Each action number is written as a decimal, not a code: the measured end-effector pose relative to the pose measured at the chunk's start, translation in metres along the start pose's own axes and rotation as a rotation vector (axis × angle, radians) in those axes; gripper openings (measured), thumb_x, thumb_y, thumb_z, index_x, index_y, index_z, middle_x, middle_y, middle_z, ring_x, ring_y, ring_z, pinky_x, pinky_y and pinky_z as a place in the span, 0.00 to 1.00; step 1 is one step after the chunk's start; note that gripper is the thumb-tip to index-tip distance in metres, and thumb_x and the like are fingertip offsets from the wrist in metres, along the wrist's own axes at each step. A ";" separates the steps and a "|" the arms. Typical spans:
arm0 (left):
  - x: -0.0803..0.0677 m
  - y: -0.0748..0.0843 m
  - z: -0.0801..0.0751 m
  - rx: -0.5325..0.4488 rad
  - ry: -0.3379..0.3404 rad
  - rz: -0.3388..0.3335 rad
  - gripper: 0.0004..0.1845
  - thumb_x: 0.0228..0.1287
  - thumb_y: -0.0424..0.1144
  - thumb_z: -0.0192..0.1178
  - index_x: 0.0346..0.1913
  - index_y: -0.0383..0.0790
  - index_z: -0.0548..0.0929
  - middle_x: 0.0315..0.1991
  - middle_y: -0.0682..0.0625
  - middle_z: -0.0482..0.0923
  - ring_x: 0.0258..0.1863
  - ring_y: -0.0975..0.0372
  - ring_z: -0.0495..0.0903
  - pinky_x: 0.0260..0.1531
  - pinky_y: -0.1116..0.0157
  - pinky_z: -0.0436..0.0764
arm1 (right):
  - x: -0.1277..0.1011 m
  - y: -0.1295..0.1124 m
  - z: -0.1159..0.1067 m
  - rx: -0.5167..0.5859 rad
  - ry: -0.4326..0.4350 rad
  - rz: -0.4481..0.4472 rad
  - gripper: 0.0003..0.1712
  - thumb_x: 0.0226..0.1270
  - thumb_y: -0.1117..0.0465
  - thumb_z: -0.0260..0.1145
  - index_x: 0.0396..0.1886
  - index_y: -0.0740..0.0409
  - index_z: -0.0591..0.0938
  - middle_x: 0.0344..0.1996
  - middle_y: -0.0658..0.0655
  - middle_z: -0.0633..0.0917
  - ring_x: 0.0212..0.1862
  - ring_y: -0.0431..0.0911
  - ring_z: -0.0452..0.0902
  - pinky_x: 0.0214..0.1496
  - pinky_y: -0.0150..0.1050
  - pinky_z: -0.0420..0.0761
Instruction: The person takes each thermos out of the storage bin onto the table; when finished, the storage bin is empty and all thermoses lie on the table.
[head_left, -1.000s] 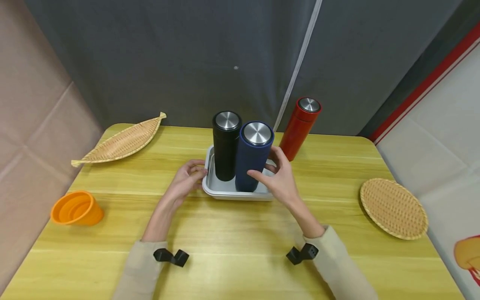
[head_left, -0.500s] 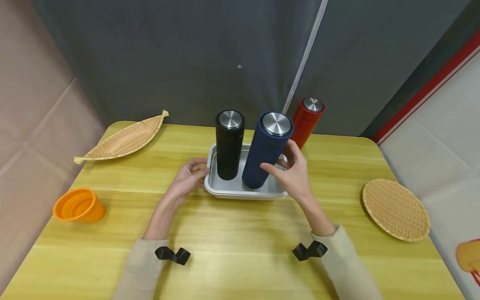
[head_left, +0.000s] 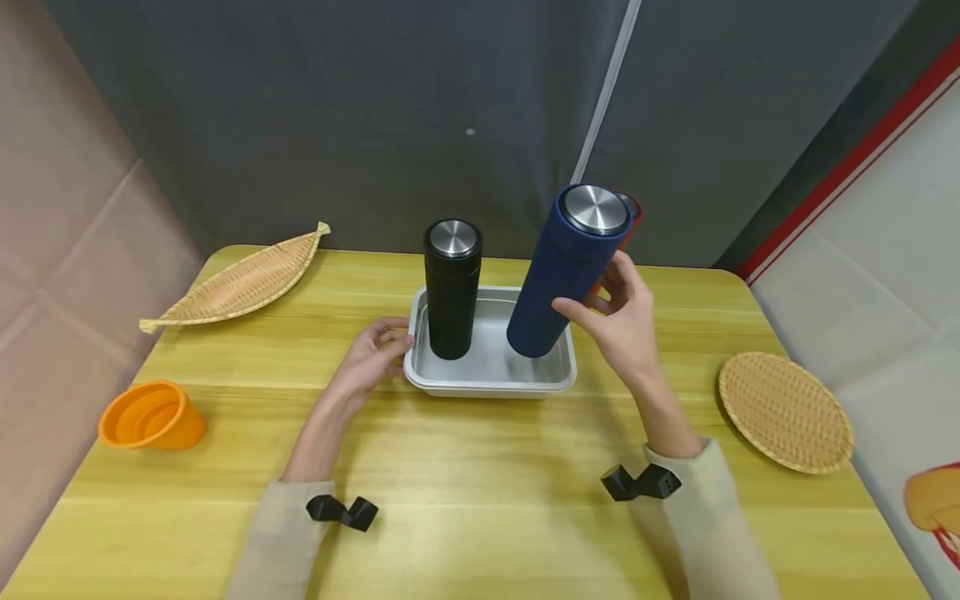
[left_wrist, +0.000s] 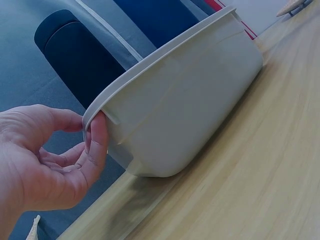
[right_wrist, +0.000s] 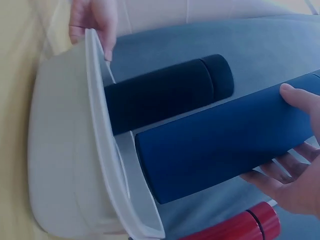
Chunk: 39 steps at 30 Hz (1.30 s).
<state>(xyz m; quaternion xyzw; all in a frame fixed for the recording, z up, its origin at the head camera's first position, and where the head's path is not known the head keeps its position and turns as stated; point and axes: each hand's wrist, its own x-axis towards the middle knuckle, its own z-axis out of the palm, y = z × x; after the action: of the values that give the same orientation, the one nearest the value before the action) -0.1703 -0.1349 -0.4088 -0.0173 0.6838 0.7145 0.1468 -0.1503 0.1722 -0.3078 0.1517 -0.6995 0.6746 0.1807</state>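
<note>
My right hand [head_left: 622,321] grips a navy blue flask [head_left: 566,267] with a steel lid, lifted and tilted above the right side of a grey tray [head_left: 491,385]. The right wrist view shows the blue flask [right_wrist: 220,145] clear of the tray rim [right_wrist: 105,150], with my thumb and fingers [right_wrist: 295,175] round it. A black flask [head_left: 452,287] stands upright in the tray's left part. My left hand [head_left: 375,354] holds the tray's left edge; in the left wrist view its fingers [left_wrist: 95,140] are curled under the tray's rim [left_wrist: 165,55].
A red flask [head_left: 628,218] stands behind the blue one, mostly hidden. On the yellow wooden table [head_left: 480,483] lie a boat-shaped wicker basket [head_left: 240,282] at back left, an orange cup [head_left: 150,415] at left and a round wicker plate [head_left: 786,412] at right. A dark curtain hangs behind.
My right hand has lifted the blue flask out of the tray, up and to the right, tilting it. The left hand stayed on the tray's edge.
</note>
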 end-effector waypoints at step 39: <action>0.000 -0.001 -0.002 -0.003 0.005 -0.018 0.23 0.70 0.32 0.54 0.65 0.31 0.64 0.54 0.34 0.73 0.36 0.61 0.79 0.35 0.64 0.84 | 0.015 0.010 -0.076 -0.167 0.141 0.053 0.34 0.52 0.71 0.74 0.61 0.56 0.75 0.49 0.54 0.80 0.50 0.47 0.75 0.46 0.27 0.81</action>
<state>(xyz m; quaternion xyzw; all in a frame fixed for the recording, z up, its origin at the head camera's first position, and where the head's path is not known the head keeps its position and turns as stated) -0.1704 -0.1368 -0.4098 -0.0254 0.6830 0.7141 0.1515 -0.1645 0.2494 -0.3081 0.0698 -0.7426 0.6274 0.2237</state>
